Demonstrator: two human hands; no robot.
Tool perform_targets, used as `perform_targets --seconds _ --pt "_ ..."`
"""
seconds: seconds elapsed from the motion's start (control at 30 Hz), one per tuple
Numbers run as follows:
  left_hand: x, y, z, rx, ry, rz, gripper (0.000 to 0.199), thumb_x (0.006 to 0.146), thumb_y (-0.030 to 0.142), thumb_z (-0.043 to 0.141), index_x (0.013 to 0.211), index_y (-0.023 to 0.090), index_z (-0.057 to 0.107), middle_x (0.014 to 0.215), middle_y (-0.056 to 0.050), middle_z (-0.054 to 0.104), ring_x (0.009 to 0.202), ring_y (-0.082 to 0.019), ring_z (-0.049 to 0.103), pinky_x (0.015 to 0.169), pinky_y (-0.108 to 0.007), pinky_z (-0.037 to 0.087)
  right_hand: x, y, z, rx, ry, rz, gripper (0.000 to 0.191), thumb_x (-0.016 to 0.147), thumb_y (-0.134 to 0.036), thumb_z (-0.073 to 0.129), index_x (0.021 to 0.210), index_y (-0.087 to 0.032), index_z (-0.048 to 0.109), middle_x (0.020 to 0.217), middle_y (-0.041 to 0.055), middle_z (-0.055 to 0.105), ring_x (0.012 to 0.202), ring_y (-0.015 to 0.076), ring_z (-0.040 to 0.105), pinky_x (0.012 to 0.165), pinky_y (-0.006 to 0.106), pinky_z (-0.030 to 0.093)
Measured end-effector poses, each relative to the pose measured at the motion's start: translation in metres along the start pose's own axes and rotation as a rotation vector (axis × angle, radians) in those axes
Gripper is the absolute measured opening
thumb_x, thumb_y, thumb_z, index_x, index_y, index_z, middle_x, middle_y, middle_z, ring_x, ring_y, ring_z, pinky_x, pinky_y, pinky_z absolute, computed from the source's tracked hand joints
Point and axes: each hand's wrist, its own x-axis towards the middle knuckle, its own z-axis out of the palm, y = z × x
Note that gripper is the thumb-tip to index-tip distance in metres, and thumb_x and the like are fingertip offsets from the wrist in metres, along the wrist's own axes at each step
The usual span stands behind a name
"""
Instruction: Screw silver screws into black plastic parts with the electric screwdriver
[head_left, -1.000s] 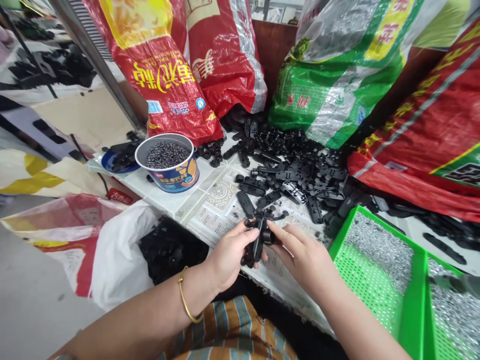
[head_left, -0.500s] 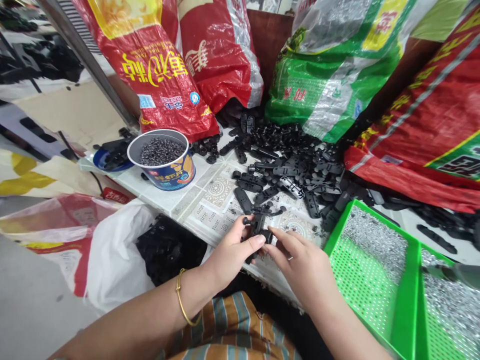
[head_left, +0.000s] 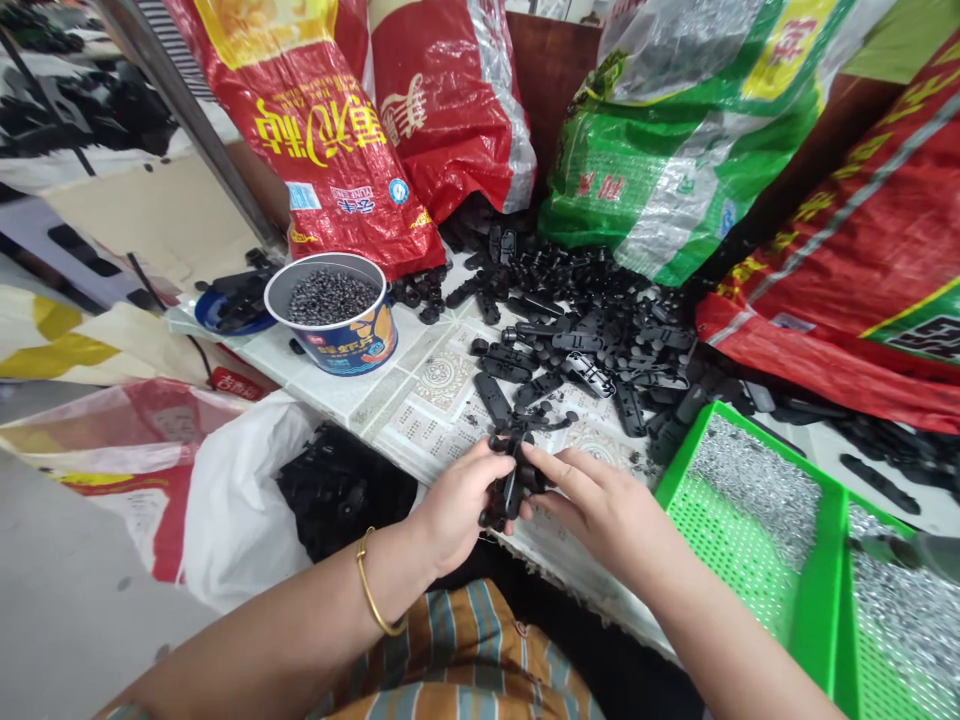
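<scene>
Near the table's front edge, my left hand (head_left: 459,497) is wrapped round a black plastic part (head_left: 507,492) with round knobs or wheels at its ends. From the other side my right hand (head_left: 592,495) closes its fingers on the same part, its index finger lying over the top. My fingers cover much of the part, so its exact kind does not show. Just beyond my hands lies a pile of loose black plastic pieces (head_left: 585,350), some long and flat, others small and round.
A blue tub (head_left: 334,345) of small dark pieces stands at the left. Green perforated trays (head_left: 739,570) with small silvery pieces sit at the right. Red sacks (head_left: 352,190) and a green sack (head_left: 592,195) line the back. Below the edge is an open white sack (head_left: 232,500) with black parts.
The black part has turned in my hands. My right index finger has moved forward onto its top, and my left thumb has shifted up. The view has swung slightly left.
</scene>
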Motion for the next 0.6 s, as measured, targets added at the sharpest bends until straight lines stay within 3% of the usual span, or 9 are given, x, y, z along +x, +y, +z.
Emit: perform_targets --seconds 0.27,0.4,0.6 --pt "0.000 -0.002 0.002 -0.009 0.027 0.039 0.022 0.081 0.028 0.046 0.099 0.016 0.053 0.067 -0.002 0.056 0.056 -0.013 0.054 0.045 -0.022 0.036 0.000 -0.006 0.006 -0.021 0.235 0.028 0.035 0.086 -0.034 0.047 0.112 -0.012 0.056 0.072 0.0041 0.061 0.058 0.0105 0.058 0.054 0.020 0.048" --pt "0.000 -0.003 0.002 0.044 0.036 0.079 0.022 0.082 0.030 0.048 0.099 0.017 0.054 0.068 -0.001 0.055 0.056 -0.013 0.052 0.045 -0.022 0.036 -0.001 -0.007 0.005 -0.044 0.283 0.039 0.034 0.086 -0.036 0.047 0.106 -0.012 0.060 0.073 0.0052 0.063 0.058 0.0103 0.060 0.054 0.018 0.048" --pt "-0.004 -0.005 0.002 0.230 0.041 0.222 0.027 0.083 0.032 0.048 0.108 0.022 0.052 0.096 -0.004 0.056 0.077 -0.017 0.053 0.053 -0.024 0.042 -0.003 -0.012 0.012 0.033 0.325 0.183 0.036 0.084 -0.042 0.048 0.105 -0.015 0.062 0.070 0.0039 0.065 0.057 0.0106 0.061 0.051 0.018 0.047"
